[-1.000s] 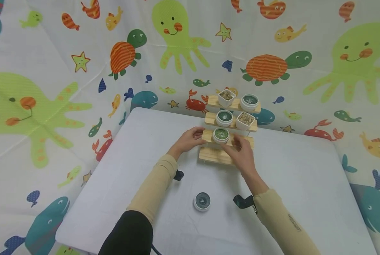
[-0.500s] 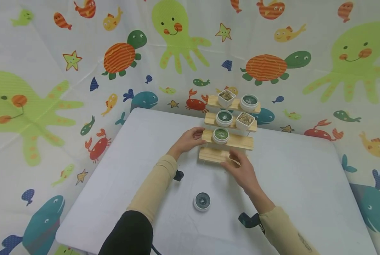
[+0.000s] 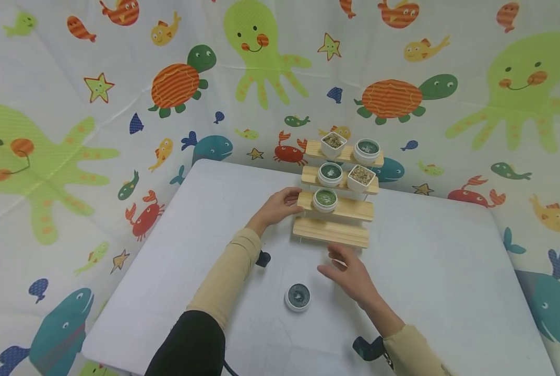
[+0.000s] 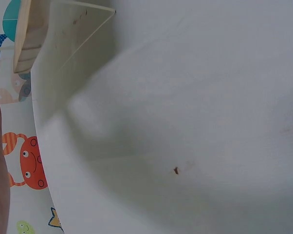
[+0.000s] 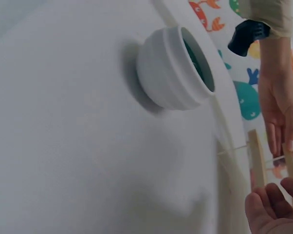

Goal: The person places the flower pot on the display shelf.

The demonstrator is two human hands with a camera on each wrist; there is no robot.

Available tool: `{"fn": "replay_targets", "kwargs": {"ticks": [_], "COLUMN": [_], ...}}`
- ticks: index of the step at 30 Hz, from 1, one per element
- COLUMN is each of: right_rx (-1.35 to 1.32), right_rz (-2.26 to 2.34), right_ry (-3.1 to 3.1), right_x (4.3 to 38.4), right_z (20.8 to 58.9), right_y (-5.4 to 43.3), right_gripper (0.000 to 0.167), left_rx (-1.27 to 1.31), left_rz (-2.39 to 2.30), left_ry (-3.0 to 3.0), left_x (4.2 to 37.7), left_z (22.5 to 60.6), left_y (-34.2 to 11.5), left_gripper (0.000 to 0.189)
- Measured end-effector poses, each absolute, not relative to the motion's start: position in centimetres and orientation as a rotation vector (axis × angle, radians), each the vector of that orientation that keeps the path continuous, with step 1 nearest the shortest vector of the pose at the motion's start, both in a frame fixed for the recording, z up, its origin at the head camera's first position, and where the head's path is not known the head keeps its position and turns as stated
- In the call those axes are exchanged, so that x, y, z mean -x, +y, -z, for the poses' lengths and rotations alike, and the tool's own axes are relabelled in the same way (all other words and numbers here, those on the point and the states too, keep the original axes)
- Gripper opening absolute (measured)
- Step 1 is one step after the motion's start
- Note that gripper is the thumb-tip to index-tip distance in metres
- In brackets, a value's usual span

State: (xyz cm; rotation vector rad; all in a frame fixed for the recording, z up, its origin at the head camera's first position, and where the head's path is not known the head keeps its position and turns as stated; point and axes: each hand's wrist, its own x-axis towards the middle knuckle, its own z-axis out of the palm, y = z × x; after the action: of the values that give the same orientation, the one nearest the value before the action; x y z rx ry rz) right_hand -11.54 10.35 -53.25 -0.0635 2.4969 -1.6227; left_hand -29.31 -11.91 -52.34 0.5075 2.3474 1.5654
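Note:
In the head view my left hand (image 3: 280, 206) holds the left end of a tiered wooden display stand (image 3: 331, 231), thumb and fingers about a shelf's end. My right hand (image 3: 350, 274) is in front of the bottom shelf, fingers loosely bent, holding nothing. Nearest to it, a small round white pot (image 3: 298, 297) with dark grey-green contents stands on the table; the right wrist view shows the pot (image 5: 171, 70) from the side. A round pot with green contents (image 3: 325, 200) sits on the shelf above the bottom one.
Higher shelves bear two more round white pots (image 3: 330, 174) (image 3: 367, 151) and two square white pots (image 3: 361, 177) (image 3: 333, 144) with brownish bits. A white cloth covers the table (image 3: 449, 271). Behind hangs a curtain (image 3: 298, 62) printed with sea animals.
My right hand has let go of the green-filled round pot on the shelf and moved down toward the front, near the pot on the table. My left hand has stayed at the stand.

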Motion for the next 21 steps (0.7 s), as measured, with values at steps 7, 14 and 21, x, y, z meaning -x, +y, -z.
{"fn": "replay_targets", "kwargs": {"ticks": [7,14,21], "right_rx": [0.057,0.023,0.049], "right_rz": [1.616,1.610,1.599], "right_ry": [2.481,2.435,2.390], "right_x": [10.7,10.0,9.3], "right_z": [54.5,54.8,55.1], "right_y": [10.0,9.7,9.2], "right_gripper": [0.072,0.071,0.069], "left_rx": [-0.503,-0.498,-0.493], "left_rz": [-1.552,-1.555,-1.553], "left_ry": [2.354,2.353,2.348], "left_x": [29.4,29.4,29.4], "left_z": [52.5,52.5,52.4], "left_y": [-11.9,-12.0,-12.0], "left_gripper": [0.066,0.066,0.067]}}
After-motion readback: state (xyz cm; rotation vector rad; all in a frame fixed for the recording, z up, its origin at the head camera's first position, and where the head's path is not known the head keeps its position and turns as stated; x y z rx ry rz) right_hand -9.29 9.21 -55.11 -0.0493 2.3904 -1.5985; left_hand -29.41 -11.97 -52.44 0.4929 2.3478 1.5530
